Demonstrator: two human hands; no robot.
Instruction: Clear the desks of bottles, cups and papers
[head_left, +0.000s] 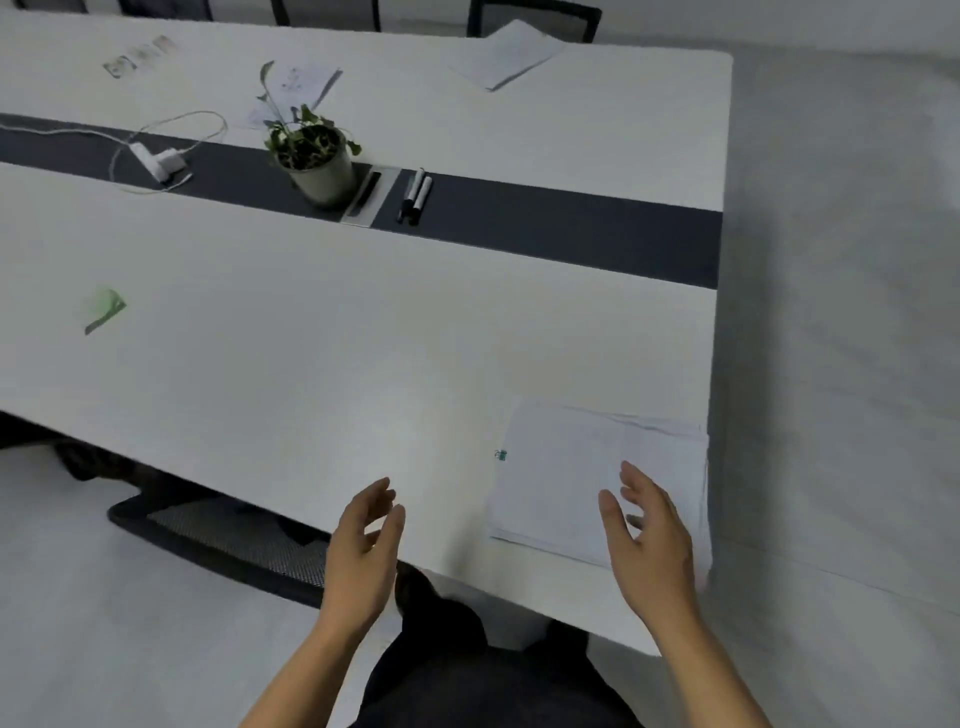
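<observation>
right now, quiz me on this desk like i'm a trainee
1. True or false: the right hand grips the near papers.
2. What stands beside the markers on the dark strip? A cup, B plant, C bottle.
3. Fill in: the left hand holds ___.
Key: 1 false; 2 B; 3 nothing.

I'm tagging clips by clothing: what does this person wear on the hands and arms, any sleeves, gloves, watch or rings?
Nothing shows. The left hand and right hand have no gloves, and I see no rings. The left forearm and right forearm are uncovered to the frame's bottom edge: no sleeve, watch or bracelet. The picture is soft, so a thin ring could be missed.
</observation>
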